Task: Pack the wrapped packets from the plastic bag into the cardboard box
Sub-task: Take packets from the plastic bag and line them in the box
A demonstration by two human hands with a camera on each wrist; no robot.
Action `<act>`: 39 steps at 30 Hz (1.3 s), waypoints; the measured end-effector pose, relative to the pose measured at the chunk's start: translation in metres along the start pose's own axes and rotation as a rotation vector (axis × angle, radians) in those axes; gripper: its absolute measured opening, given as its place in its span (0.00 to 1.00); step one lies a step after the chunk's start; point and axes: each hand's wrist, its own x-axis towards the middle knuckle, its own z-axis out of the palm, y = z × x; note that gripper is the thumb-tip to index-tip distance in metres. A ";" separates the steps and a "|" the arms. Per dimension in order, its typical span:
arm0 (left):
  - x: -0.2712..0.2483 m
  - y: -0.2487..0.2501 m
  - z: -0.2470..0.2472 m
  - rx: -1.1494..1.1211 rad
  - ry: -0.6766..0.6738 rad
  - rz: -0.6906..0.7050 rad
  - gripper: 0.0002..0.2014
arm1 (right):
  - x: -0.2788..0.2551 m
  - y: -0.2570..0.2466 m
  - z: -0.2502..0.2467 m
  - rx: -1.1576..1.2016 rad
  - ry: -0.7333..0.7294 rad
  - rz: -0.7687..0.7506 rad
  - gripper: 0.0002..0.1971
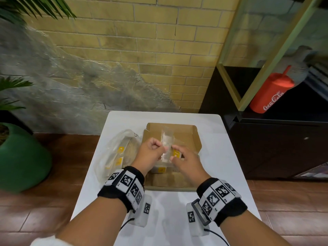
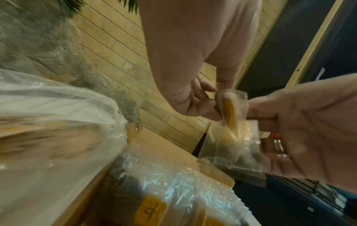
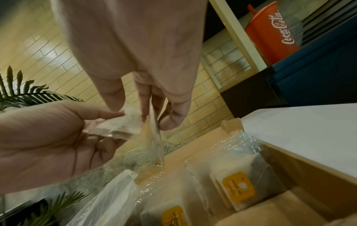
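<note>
An open cardboard box [image 1: 193, 137] lies in the middle of the white table [image 1: 230, 157]. Both hands hover over it and pinch one clear wrapped packet [image 1: 167, 144] with a yellow label between them. My left hand [image 1: 150, 151] holds its left edge with curled fingers. My right hand [image 1: 182, 158] pinches its right side. In the left wrist view the packet [image 2: 230, 120] hangs between the two hands. Bubble-wrapped packets [image 3: 237, 182] with yellow labels lie in the box below. A clear plastic bag [image 1: 115, 153] with more packets rests left of the box.
A green plant pot [image 1: 21, 157] stands on the floor at left. A dark cabinet [image 1: 276, 148] with a red Coca-Cola cup [image 1: 271, 93] is on the right. A brick wall lies behind the table. Bare tabletop [image 1: 166, 210] shows at the near edge.
</note>
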 end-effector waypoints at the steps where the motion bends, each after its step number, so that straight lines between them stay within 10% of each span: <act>1: 0.001 0.000 -0.001 -0.013 0.006 -0.002 0.11 | 0.000 0.001 -0.001 0.011 0.003 0.004 0.22; 12: 0.008 0.003 -0.005 -0.099 -0.007 -0.102 0.14 | -0.005 0.016 -0.010 -0.356 0.085 -0.247 0.35; 18: 0.007 0.006 -0.001 -0.099 -0.115 -0.178 0.03 | 0.000 0.022 -0.001 -0.367 0.251 -0.481 0.19; 29: 0.008 0.004 -0.005 -0.025 -0.006 -0.172 0.04 | 0.011 0.024 -0.027 0.433 0.325 0.131 0.06; 39: -0.004 0.002 0.017 0.031 -0.290 -0.162 0.07 | 0.009 0.022 -0.008 0.472 0.196 0.112 0.08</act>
